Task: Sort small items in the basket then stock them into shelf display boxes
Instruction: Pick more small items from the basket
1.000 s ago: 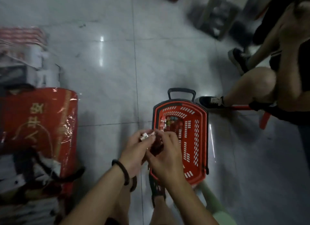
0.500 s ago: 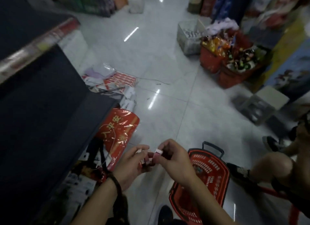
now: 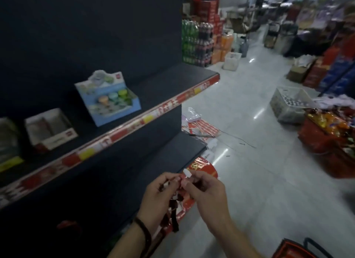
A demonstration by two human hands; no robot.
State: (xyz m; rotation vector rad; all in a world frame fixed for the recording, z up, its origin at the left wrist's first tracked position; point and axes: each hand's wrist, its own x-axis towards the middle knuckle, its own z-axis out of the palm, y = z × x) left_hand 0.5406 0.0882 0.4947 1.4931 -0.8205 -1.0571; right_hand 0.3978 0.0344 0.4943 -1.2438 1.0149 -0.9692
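Small white-capped items [image 3: 187, 174] are pinched between the closed left hand [image 3: 160, 198] and right hand [image 3: 208, 195], below the white cardboard display box [image 3: 50, 130]; stocking is judged not yet begun.

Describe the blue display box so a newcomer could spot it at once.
Find the dark shelf with the red price strip along its edge. The blue box stands farthest right of the boxes there. Unlike the white box beside it, it holds small round colourful pots under a tall printed backing card.
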